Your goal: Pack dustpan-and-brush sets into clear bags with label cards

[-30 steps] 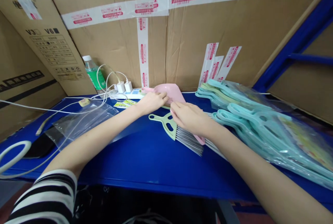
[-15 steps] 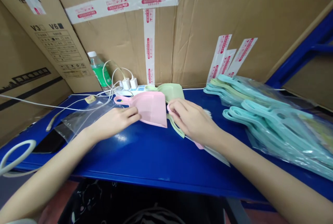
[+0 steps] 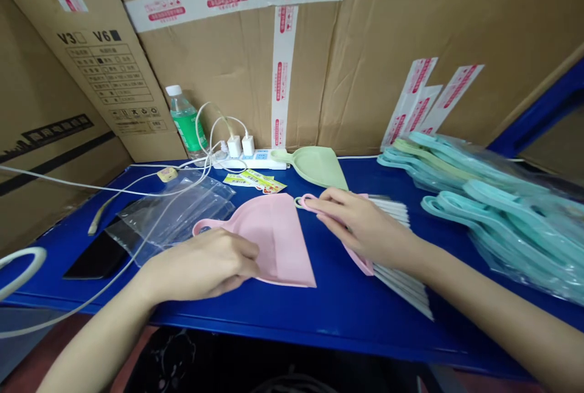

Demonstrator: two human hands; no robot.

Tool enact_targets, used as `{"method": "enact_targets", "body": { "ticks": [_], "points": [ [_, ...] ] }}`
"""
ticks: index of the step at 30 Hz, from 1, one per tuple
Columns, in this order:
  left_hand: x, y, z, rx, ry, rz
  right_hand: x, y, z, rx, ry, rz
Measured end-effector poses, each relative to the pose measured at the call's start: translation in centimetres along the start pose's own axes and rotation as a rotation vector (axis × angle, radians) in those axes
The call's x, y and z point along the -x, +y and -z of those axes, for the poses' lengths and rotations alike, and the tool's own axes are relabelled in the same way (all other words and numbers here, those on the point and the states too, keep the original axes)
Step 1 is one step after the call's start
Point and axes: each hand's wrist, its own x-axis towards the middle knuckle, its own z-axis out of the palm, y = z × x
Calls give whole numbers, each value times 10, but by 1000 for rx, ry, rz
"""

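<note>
My left hand is closed on the near side edge of a pink dustpan, which rests on the blue table with its handle pointing left. My right hand is wrapped over a pink hand brush to the right of the pan. White bristles fan out from under that hand. A small green loop peeks out beside the pink brush's handle end; what it belongs to is mostly hidden. Behind them lies a green dustpan, close to the cardboard.
Bagged turquoise dustpan sets are piled at the right. At the back left are a power strip with white chargers, a green-labelled bottle, and flat packets. Cables cross clear plastic bags and a black flat object.
The pink dustpan has come nearer to me with my left hand, leaving the green pan and the packets uncovered. The pink brush and its bristles show more plainly under my right hand.
</note>
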Motion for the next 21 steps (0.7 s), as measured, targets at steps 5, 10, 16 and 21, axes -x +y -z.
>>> {"method": "enact_targets", "body": {
  "ticks": [5,10,16,21],
  "points": [
    [-1,-13,5,31,119,145,-16,-20,15,178,46,110],
    [1,-37,4,-196,18,558,-43,-45,-4,153,-123,188],
    [1,-56,4,51,-18,420,-70,-60,-41,3,-253,180],
    [1,-61,2,101,51,467,-81,-72,-48,-108,-288,67]
  ]
}}
